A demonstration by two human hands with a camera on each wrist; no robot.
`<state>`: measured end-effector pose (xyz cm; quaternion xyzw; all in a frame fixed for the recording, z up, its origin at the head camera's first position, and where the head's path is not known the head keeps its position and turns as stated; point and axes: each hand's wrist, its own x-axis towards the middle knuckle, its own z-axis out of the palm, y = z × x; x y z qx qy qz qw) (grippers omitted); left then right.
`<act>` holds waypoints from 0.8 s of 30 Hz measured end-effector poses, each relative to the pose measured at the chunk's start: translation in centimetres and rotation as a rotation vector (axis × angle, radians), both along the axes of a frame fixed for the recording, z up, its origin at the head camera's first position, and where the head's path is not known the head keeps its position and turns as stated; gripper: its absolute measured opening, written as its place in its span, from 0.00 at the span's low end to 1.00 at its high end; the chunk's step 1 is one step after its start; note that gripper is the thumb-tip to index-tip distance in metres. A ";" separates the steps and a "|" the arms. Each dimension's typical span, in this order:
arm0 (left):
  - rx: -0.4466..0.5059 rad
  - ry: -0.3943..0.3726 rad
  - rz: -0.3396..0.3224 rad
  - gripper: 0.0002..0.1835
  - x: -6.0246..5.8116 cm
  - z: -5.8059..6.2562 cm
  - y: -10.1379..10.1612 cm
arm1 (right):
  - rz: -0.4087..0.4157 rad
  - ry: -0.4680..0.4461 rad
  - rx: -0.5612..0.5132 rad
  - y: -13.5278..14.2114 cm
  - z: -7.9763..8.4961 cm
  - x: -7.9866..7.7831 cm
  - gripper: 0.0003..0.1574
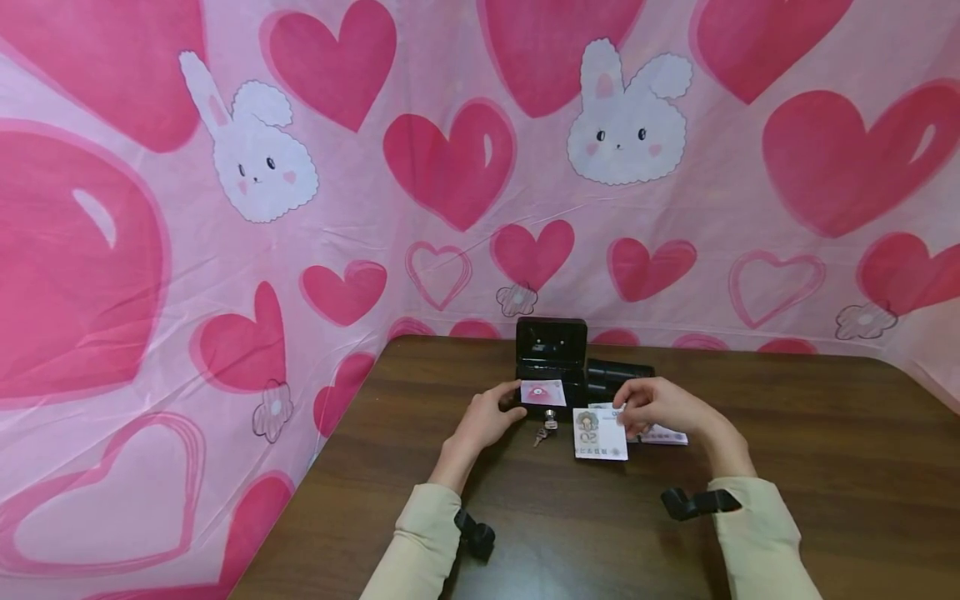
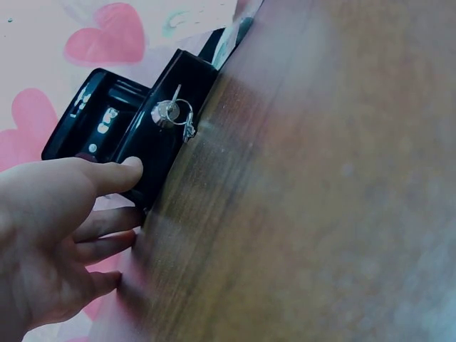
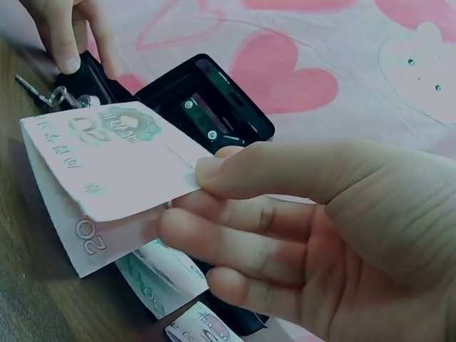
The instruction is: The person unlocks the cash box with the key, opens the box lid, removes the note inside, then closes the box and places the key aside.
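Note:
A small black cash box (image 1: 551, 340) stands on the table with its lid up. A pink banknote (image 1: 543, 392) lies in its open top. Keys on a ring (image 2: 187, 122) hang from the lock at the front. My left hand (image 1: 483, 421) holds the box's left front corner, the thumb (image 2: 117, 176) on the front wall and the other fingers at the side. Right of the box, my right hand (image 1: 663, 406) pinches a folded banknote marked 20 (image 3: 121, 160) between thumb and fingers, above the table.
More folded banknotes (image 1: 663, 435) lie beneath and beside my right hand. A black object (image 1: 621, 373), partly hidden, lies right of the box. Behind the brown wooden table (image 1: 810, 467) hangs a pink cloth (image 1: 450, 50) with hearts and rabbits.

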<state>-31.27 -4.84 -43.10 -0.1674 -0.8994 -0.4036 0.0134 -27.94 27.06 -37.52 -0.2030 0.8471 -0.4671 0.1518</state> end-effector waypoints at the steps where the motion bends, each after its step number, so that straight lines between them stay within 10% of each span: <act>1: 0.000 0.000 0.001 0.28 0.0 0.0 0.0 | 0.005 -0.011 0.005 0.0 0.0 0.0 0.16; 24: -0.003 0.009 -0.003 0.28 0.0 -0.1 0.0 | -0.017 -0.112 0.184 0.0 -1.0 0.6 0.11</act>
